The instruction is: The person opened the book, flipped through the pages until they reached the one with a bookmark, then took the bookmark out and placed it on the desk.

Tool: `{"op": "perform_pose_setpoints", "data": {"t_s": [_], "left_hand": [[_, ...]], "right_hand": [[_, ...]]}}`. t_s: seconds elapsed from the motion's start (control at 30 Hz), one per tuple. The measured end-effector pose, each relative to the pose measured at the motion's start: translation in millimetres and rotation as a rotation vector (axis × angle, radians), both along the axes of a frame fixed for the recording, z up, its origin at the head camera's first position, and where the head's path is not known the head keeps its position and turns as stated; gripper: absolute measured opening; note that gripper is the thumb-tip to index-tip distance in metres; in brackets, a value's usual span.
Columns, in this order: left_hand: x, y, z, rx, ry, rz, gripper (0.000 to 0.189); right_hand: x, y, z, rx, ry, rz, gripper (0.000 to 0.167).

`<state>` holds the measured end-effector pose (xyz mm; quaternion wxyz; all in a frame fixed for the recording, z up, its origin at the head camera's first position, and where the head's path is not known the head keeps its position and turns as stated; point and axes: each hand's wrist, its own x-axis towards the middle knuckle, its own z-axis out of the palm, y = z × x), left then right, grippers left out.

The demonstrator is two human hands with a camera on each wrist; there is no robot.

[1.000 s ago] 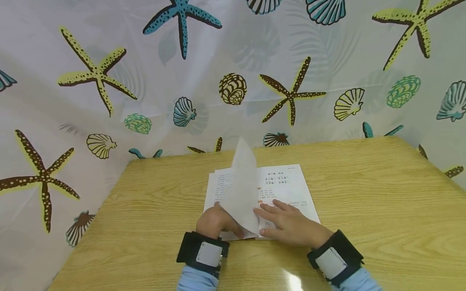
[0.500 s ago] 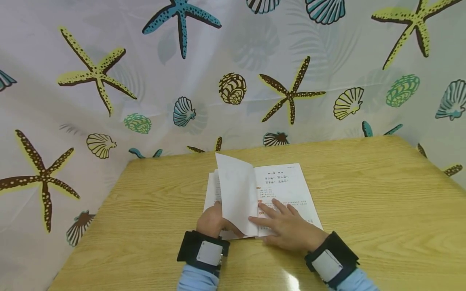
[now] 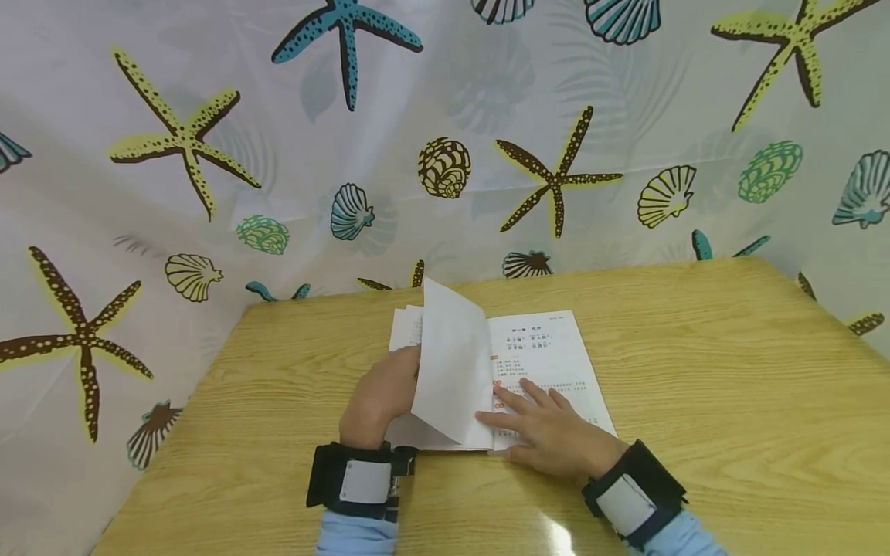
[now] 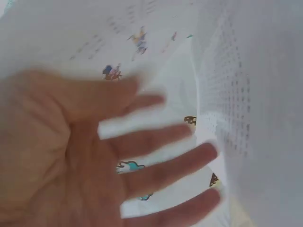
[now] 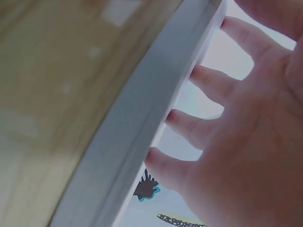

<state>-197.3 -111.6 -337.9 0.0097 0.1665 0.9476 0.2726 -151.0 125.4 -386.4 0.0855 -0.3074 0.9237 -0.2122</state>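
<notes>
An open book (image 3: 580,378) with printed pages lies on the wooden table. One of its leaves (image 3: 455,367) stands raised near the middle, blank white on the side facing the head camera. My left hand (image 3: 378,398) is over the left-hand pages, its fingertips hidden behind that leaf. In the left wrist view the left hand's fingers (image 4: 170,165) are spread and nearly straight, with printed paper (image 4: 236,94) close beside their tips. My right hand (image 3: 556,436) rests spread on the right-hand page, and its fingertips (image 5: 173,115) touch the paper in the right wrist view.
The wooden table (image 3: 730,386) extends around the book on every side. Behind it hangs a white curtain (image 3: 445,93) printed with starfish and shells. Each wrist wears a black strap (image 3: 636,494) over a light blue sleeve (image 3: 358,533).
The leaf swung left, then its lower corner lifted. My left hand moved up and left from the book's lower edge and straightened. My right hand shifted slightly left early on, then stayed still.
</notes>
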Motion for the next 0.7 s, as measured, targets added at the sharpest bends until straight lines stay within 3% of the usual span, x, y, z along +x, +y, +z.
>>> {"op": "perform_pose_setpoints", "data": {"t_s": [0.1, 0.17, 0.23, 0.33, 0.43, 0.5, 0.57, 0.7], "left_hand": [[-0.8, 1.8, 5.1, -0.007, 0.115, 0.172, 0.035], [-1.4, 3.9, 7.2, -0.001, 0.205, 0.230, 0.040], [-2.3, 6.1, 7.9, 0.007, 0.260, 0.214, 0.044], [-3.2, 8.9, 6.2, -0.052, 0.272, 0.077, 0.052], [-3.3, 12.9, 2.9, -0.123, 0.201, -0.080, 0.059], [-3.1, 16.8, -0.2, -0.154, 0.131, -0.143, 0.063], [-3.0, 21.5, -3.8, -0.186, 0.048, -0.172, 0.067], [-1.4, 30.4, -11.7, -0.271, -0.154, -0.170, 0.074]], "right_hand": [[0.2, -0.2, -0.3, -0.002, -0.002, -0.008, 0.049], [0.3, -0.3, -0.6, -0.002, -0.001, -0.011, 0.049], [0.4, -0.5, -0.9, -0.001, 0.000, -0.013, 0.049], [0.3, -0.8, -1.4, 0.004, 0.001, -0.012, 0.049], [0.2, -0.7, -1.7, 0.009, 0.000, -0.007, 0.050], [-0.1, -0.6, -1.9, 0.013, 0.002, -0.003, 0.050], [-0.3, -0.5, -2.1, 0.016, 0.004, 0.000, 0.050], [-0.5, -0.3, -2.3, 0.020, 0.010, 0.003, 0.049]]}}
